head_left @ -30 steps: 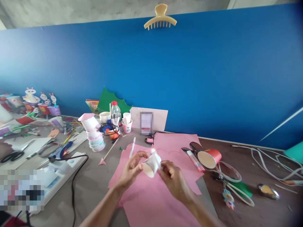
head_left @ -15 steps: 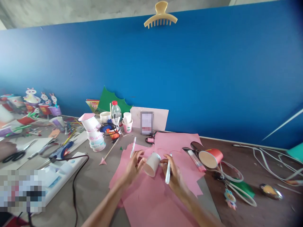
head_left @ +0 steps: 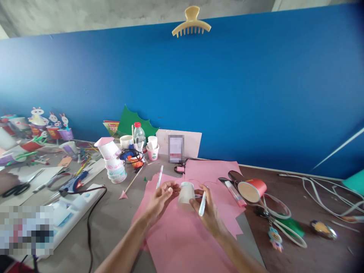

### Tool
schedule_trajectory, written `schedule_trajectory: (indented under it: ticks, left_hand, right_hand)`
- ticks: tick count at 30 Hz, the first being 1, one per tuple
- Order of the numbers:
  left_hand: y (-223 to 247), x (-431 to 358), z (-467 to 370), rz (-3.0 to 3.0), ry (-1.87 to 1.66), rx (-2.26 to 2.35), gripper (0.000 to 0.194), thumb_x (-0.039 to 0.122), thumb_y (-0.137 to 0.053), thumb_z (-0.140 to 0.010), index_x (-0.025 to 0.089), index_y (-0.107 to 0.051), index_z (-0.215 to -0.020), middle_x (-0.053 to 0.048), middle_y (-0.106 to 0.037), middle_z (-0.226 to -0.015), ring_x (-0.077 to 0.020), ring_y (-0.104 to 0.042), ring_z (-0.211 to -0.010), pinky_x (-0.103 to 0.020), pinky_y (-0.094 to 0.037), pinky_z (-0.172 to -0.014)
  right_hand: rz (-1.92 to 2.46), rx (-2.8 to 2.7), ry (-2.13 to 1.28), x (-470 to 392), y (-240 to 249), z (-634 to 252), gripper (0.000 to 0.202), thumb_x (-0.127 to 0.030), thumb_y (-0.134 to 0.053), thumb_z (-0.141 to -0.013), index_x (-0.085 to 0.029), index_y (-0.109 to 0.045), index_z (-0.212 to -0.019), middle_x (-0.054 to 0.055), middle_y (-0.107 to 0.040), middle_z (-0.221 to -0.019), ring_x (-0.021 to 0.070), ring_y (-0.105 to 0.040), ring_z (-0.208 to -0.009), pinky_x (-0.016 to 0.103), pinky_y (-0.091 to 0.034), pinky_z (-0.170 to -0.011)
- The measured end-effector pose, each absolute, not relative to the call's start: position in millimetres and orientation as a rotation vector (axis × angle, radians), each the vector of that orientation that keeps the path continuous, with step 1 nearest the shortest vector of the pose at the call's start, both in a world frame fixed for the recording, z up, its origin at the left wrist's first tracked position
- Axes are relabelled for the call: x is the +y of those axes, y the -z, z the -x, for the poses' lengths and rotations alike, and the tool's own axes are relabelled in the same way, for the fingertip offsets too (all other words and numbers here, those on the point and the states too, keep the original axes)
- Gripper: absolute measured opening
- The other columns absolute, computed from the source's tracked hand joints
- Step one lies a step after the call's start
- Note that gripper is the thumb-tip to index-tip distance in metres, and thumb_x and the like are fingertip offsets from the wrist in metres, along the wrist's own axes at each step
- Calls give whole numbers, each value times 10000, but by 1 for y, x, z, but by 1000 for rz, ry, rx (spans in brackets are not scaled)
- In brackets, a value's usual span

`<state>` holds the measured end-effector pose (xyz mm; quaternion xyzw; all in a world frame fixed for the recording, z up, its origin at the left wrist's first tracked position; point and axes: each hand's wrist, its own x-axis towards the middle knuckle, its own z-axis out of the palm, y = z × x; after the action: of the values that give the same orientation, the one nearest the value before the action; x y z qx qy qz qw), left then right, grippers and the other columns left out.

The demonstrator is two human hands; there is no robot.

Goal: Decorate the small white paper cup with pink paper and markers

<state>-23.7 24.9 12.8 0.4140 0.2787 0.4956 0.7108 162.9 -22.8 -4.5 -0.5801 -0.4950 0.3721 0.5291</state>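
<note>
A plain white paper cup point(head_left: 186, 196) stands bottom-up over the pink paper point(head_left: 182, 239), its lower rim blurred. My right hand point(head_left: 209, 210) has its thumb and fingers at the cup's right side. Tucked between the fingers of that same hand is a white marker point(head_left: 202, 204), pointing toward me. On the other side, my left hand point(head_left: 162, 199) is open, fingers loosely bent, a small gap from the cup. Beyond it a second white marker point(head_left: 160, 176) lies on the pink sheet.
To the left stand a stack of decorated cups point(head_left: 115, 163) and a bottle point(head_left: 139, 134). A power strip point(head_left: 74, 216) and scissors point(head_left: 21, 187) lie farther left, near another person's hand point(head_left: 8, 182). At right are a red cup point(head_left: 252, 189) on its side and white cables point(head_left: 309, 189).
The cup has turned from lying tilted with its mouth toward me to a more upright, bottom-up pose. My left hand has come away from its side; the marker stays in my right hand.
</note>
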Motion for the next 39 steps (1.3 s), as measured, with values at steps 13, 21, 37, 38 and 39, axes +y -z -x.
schedule_trajectory:
  ticks: [13, 21, 37, 38, 39]
  left_hand:
    - [-14, 19, 19, -1111, -885, 581, 510, 437, -779, -789, 206, -670, -1230, -119, -689, -1190, -277, -626, -1028, -348, -459, -841]
    - [-14, 16, 17, -1071, -775, 532, 564, 510, -726, -818, 228, -640, -1299, -117, -666, -1238, -300, -606, -1101, -361, -460, -885]
    - [-9, 9, 9, -892, -786, 517, 553, 563, -737, -791, 189, -697, -1196, -119, -725, -1070, -277, -653, -1015, -376, -483, -907]
    - [-8, 9, 9, -881, -793, 532, 554, 553, -756, -777, 183, -701, -1185, -116, -728, -1053, -276, -657, -1003, -373, -485, -902]
    - [-6, 10, 9, -871, -802, 549, 549, 543, -768, -768, 178, -705, -1173, -114, -731, -1036, -275, -660, -995, -370, -487, -897]
  right_hand:
    - [956, -1064, -1385, -30, -18, -165, 472, -399, -755, -777, -256, -541, -1172, 92, -705, -1139, 263, -680, -1003, 420, -535, -867]
    - [1043, -1166, -1153, -28, -15, -164, 458, -451, -748, -781, -245, -542, -1134, 113, -693, -1143, 289, -667, -1059, 420, -548, -880]
    - [957, -1041, -1349, -32, -22, -162, 523, -544, -789, -733, -259, -569, -1113, 83, -736, -1087, 278, -690, -992, 398, -551, -828]
    - [954, -1059, -1332, -32, -21, -161, 538, -559, -787, -731, -260, -572, -1124, 84, -738, -1080, 281, -687, -1002, 407, -545, -848]
    - [966, -1066, -1295, -32, -20, -161, 555, -583, -772, -739, -260, -573, -1144, 86, -740, -1074, 285, -681, -1019, 417, -535, -878]
